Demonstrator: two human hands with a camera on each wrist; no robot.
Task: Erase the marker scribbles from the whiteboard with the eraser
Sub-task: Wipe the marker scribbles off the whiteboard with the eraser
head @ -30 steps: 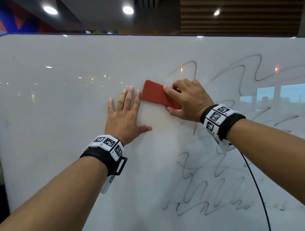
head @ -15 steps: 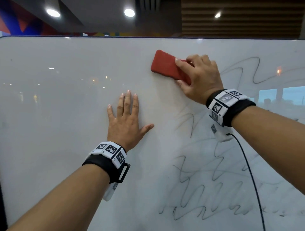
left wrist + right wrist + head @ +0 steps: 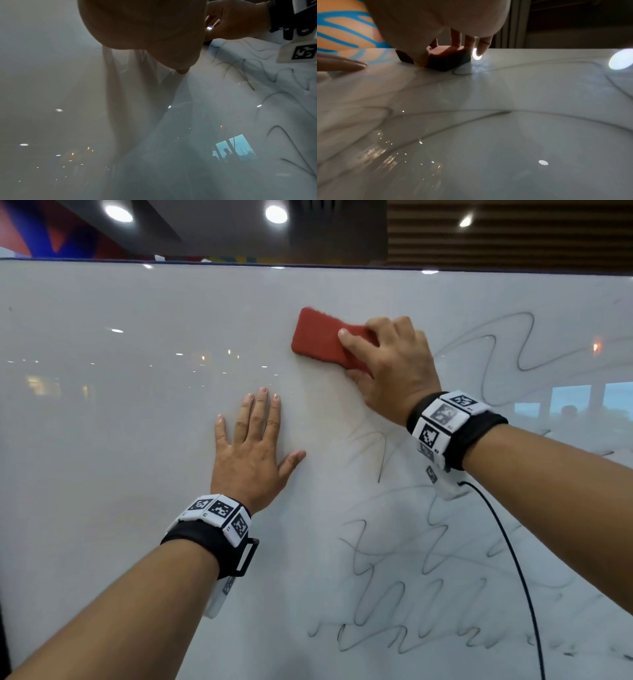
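Observation:
A red eraser (image 3: 322, 338) lies flat against the whiteboard (image 3: 137, 440) near its upper middle. My right hand (image 3: 390, 364) grips the eraser's right end, thumb below and fingers over the top; the right wrist view shows the eraser (image 3: 447, 58) pinched between thumb and fingers. My left hand (image 3: 250, 446) presses flat on the board below and left of the eraser, fingers straight. Dark marker scribbles (image 3: 411, 611) cover the lower right of the board, and a wavy line (image 3: 507, 347) runs to the right of my right hand.
The board's top edge (image 3: 308, 263) runs just above the eraser, with ceiling lights beyond. A black cable (image 3: 513, 559) hangs from my right wrist band across the scribbles. The board's left half shows only reflections.
The eraser in my right hand swept up from beside my left fingertips to near the top edge, then came down a little. The loop above my right hand is gone. My left hand stayed put.

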